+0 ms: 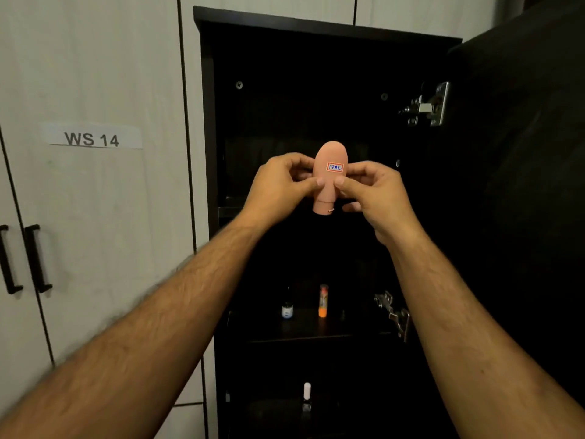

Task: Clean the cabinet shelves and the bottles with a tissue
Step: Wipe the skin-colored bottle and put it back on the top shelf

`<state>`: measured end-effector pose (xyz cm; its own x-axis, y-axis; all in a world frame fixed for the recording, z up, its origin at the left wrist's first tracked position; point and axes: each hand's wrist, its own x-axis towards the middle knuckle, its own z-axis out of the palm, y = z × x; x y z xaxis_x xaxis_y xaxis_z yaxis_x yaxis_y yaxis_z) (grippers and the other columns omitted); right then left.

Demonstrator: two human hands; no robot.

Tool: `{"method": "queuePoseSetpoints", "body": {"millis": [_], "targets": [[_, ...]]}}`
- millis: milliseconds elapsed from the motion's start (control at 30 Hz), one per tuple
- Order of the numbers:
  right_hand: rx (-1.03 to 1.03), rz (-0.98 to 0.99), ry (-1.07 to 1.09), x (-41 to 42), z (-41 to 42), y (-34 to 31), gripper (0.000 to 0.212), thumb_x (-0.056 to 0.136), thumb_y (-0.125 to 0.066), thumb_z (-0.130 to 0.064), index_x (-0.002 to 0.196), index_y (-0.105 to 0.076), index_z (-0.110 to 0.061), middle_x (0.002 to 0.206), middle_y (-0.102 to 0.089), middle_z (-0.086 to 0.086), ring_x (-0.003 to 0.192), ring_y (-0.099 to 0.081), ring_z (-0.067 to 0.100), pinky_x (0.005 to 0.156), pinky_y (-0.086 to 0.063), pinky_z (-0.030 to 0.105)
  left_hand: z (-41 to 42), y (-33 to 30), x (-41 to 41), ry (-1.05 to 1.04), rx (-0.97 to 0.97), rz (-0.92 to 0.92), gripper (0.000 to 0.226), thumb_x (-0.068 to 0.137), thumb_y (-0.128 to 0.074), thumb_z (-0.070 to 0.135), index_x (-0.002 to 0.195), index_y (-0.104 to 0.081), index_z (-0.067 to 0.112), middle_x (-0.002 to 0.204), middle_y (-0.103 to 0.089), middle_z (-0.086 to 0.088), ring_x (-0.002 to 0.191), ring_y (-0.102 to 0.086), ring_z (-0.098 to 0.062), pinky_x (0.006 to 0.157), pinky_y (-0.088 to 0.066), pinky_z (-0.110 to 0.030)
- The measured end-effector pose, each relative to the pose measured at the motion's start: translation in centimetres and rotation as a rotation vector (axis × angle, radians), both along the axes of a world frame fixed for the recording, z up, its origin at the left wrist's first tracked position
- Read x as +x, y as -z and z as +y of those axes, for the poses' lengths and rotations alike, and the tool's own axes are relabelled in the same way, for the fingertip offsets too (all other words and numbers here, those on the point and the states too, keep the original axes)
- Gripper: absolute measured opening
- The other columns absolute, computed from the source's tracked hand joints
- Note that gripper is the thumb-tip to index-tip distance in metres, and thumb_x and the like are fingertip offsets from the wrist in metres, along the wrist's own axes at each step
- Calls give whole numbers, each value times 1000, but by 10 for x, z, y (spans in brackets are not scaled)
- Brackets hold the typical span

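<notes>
While being held up before the open cabinet: pink bottle (329, 175), cap end pointing down, rounded end up, hanging in the air in front of the upper shelf space, touching no shelf.
Left hand (278, 185): pinching the bottle's left side between thumb and curled fingers.
Right hand (373, 191): pinching the right side likewise, thumb tips nearly meeting across the front.
Reason for hold: probably steadying it from both sides and turning the label toward the eyes for checking or wiping; no tissue showing in either hand.
Label on bottle (334, 167): small red-framed sticker, reading what looks like "17AC".
Cabinet (316, 30): black, door swung open at right, interior too dark for judging dust.
Lower shelf: carrying a small dark bottle (287, 307) and an orange tube (323, 301), standing near each other, apart.
Bottom shelf: holding a white-capped bottle (306, 396), upright.
Wall sign (91, 138): reading "WS 14".
</notes>
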<state>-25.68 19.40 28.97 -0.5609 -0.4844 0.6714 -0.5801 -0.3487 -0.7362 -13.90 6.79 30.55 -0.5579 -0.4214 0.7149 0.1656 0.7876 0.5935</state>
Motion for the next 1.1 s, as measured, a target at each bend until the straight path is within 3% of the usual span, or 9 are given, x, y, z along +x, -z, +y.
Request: {"method": "queuePoseSetpoints", "body": {"millis": [200, 400, 533, 833, 1100], "targets": [[33, 15, 43, -29, -30, -39, 17, 87, -71, -15, 103, -68, -13, 93, -73, 1, 82, -71, 13, 65, -57, 31, -27, -36, -26, -16, -55, -33, 24, 84, -74, 23, 105, -62, 26, 89, -69, 9, 77, -67, 4, 65, -49, -12], [126, 9, 34, -55, -63, -46, 11, 83, -74, -11, 91, -68, -16, 96, -72, 8, 88, -71, 24, 64, -57, 33, -51, -41, -44, -61, -35, -98, 20, 82, -75, 21, 98, -63, 25, 88, -71, 5, 79, -69, -3, 68, -55, -20], [236, 30, 44, -65, -82, -44, 12, 84, -75, -12, 92, -66, -15, 97, -71, 9, 84, -72, 20, 62, -54, 30, -66, -36, -50, -103, 16, -171, 19, 82, -75, 20, 96, -63, 23, 90, -72, 2, 82, -70, -8, 72, -58, -28], [362, 44, 51, -71, -100, -44, 10, 83, -76, -13, 90, -69, -13, 90, -72, 3, 78, -73, 14, 63, -59, 28, -80, -25, -54, -149, 105, -205, 18, 82, -75, 17, 96, -65, 20, 86, -73, 2, 77, -70, -6, 63, -51, -21], [370, 24, 50, -70, -103, -42, 10, 84, -75, -14, 91, -68, -14, 91, -72, 2, 79, -72, 12, 65, -60, 29, -82, -24, -56, -155, 128, -214, 17, 83, -74, 20, 95, -64, 22, 85, -74, 2, 77, -71, -7, 65, -53, -23]]}}
